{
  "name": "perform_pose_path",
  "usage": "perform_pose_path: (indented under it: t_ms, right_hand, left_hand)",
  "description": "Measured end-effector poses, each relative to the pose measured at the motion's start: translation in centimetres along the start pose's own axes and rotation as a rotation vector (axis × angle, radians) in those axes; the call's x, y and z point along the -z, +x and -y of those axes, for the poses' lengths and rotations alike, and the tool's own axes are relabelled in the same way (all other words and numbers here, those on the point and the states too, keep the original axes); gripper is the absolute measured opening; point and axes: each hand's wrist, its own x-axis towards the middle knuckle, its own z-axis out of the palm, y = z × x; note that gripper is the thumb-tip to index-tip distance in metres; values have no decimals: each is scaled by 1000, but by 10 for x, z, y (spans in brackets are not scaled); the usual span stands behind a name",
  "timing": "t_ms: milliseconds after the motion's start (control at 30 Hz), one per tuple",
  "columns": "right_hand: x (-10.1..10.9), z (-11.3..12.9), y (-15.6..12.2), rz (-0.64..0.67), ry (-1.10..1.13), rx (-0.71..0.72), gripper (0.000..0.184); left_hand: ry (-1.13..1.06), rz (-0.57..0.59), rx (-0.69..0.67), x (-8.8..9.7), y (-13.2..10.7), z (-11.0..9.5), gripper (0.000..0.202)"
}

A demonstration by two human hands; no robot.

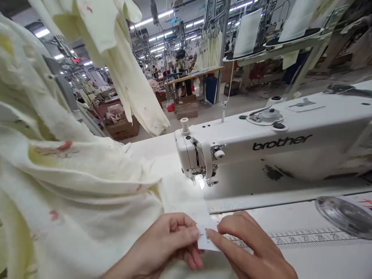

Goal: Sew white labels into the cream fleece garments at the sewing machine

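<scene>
In the head view, we hold a white label [204,245] between our two hands, in front of the sewing machine [229,143]. Our left hand [167,242] pinches its left edge, the thumb on top and the other fingers curled below. Our right hand [254,246] has its fingertips drawn close together on the right side.

The label's printed face points up toward us, and its lower edge runs sideways from the left fingers, dipping slightly toward the right ones. Our fingers cover both ends, so we cannot tell its long axis for certain. We see a small dark mark beside the left thumb, too small to read.

Pale yellow cloth [95,217] with reddish marks spreads to the left of our fingers and reaches forward, close to the lit needle area beyond them. Farther forward and right of our fingers, we read "brother" in dark letters on the machine's arm. Just right of the right fingers runs a printed ruler [305,238], where 25, 26, 27, 28 and 29 are legible. Well beyond our fingertips, white thread cones [247,34] stand on a rack.
</scene>
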Motion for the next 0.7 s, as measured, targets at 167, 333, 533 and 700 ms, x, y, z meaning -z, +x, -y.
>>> perform_pose_path:
  t_ms: [167,333,533,700]
  right_hand:
    - [-11,0,-1,48,440,-679,19]
    - [-15,7,13,114,760,-1016,38]
    - [-24,-3,4,124,562,-893,30]
    - [-42,-27,-34,106,-219,-262,18]
  left_hand:
    - [80,-173,-139,-5,6,0,44]
    - [201,-197,-155,-6,7,7,38]
    - [369,-220,-154,0,19,-10,22]
    - [763,-423,-225,22,56,-27,12]
